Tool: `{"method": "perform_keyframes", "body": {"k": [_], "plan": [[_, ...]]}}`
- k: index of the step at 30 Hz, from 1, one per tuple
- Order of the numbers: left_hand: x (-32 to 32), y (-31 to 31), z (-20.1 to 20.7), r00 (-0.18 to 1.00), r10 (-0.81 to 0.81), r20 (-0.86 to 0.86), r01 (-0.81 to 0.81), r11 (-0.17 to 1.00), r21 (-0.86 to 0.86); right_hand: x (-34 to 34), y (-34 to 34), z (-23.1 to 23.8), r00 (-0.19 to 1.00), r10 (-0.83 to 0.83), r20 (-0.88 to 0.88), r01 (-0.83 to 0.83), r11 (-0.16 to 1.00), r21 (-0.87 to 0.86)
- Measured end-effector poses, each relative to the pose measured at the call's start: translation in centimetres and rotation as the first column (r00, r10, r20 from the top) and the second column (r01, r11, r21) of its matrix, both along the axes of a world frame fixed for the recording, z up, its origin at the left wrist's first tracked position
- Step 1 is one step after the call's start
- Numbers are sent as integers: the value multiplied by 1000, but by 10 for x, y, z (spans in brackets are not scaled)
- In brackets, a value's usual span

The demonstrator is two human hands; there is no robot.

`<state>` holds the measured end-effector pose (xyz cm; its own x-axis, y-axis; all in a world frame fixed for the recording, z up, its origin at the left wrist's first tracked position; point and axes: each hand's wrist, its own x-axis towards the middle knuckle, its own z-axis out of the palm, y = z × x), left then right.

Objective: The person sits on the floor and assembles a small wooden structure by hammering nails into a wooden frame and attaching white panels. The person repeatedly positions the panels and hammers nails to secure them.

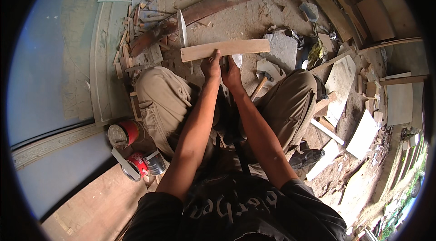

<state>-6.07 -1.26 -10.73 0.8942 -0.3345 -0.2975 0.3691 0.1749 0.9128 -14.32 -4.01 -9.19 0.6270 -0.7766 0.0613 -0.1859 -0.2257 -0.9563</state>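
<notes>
A flat pale wooden board lies crosswise in front of my knees, tilted slightly up to the right. My left hand grips its lower edge, the thumb lying over the face. Close beside it, my right hand is closed just below the board around something dark and narrow that I cannot make out. Behind the board's left part a thin pale strip stands out above and below it. A hammer with a wooden handle rests near my right knee.
Wood offcuts are heaped at the left. A long brown plank crosses the far ground. Paint cans stand by my left leg. Right of me are a grey slab, pale sheet pieces and wooden panels.
</notes>
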Motion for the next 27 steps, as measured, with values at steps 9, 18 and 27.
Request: {"method": "perform_keyframes", "body": {"k": [9, 18, 27], "plan": [[18, 11, -42, 980, -16, 199, -14, 989, 145, 6, 4, 10, 997, 71, -34, -71, 997, 12], [-5, -3, 2, 932, -23, 363, -62, 973, 223, -9, -30, -8, 964, 140, -225, -131, 990, 54], [24, 9, -43, 998, -13, 56, -4, 954, 299, -23, 1, -24, 962, 127, -240, -143, 988, -51]]}}
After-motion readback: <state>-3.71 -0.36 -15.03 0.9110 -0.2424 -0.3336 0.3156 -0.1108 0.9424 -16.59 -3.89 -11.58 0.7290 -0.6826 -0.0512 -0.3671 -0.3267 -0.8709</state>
